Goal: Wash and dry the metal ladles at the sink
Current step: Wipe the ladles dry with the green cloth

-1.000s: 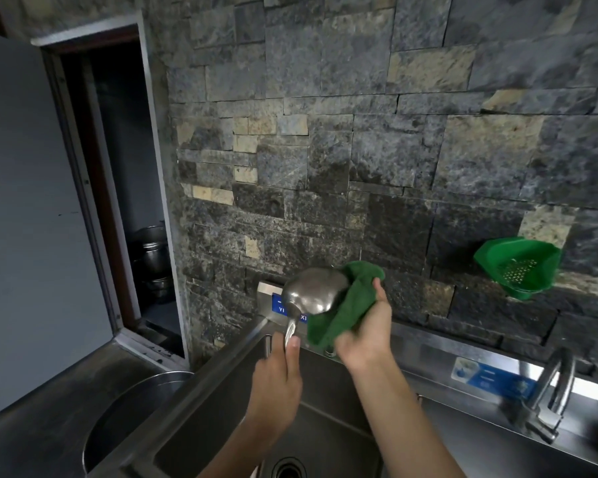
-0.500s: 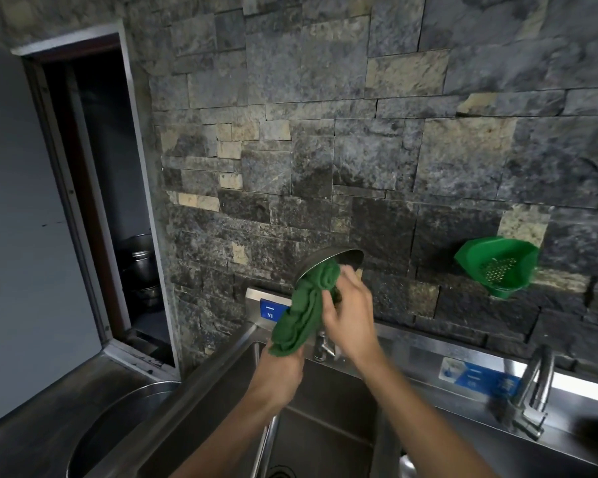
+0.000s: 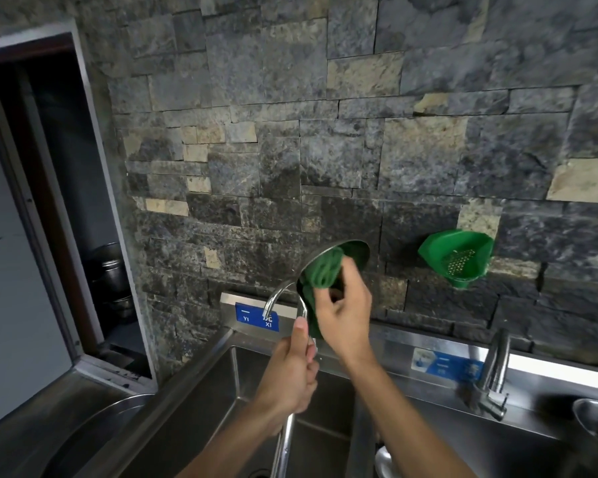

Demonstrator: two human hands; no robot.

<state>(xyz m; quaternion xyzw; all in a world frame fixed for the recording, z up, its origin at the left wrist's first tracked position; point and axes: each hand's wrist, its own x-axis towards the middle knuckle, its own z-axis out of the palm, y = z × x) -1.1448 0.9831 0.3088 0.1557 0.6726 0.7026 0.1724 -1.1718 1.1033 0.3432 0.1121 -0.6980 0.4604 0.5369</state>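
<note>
1. Left hand (image 3: pixel 290 370): fingers curled round the ladle's long handle, thumb laid up along it, above the left sink basin (image 3: pixel 201 401).
2. Ladle (image 3: pixel 354 251): held upright in front of the stone wall (image 3: pixel 290 132), bowl raised and tilted toward the camera.
3. Right hand (image 3: pixel 342 315): fingers bent, pinching the green cloth (image 3: pixel 321 270) and pressing it into the ladle bowl.
4. Left faucet (image 3: pixel 273 298): curved spout just beside the ladle handle.
5. Right faucet (image 3: pixel 494 370): near the second basin.
6. Green strainer (image 3: pixel 456 260): mounted on the wall, well apart.
</note>
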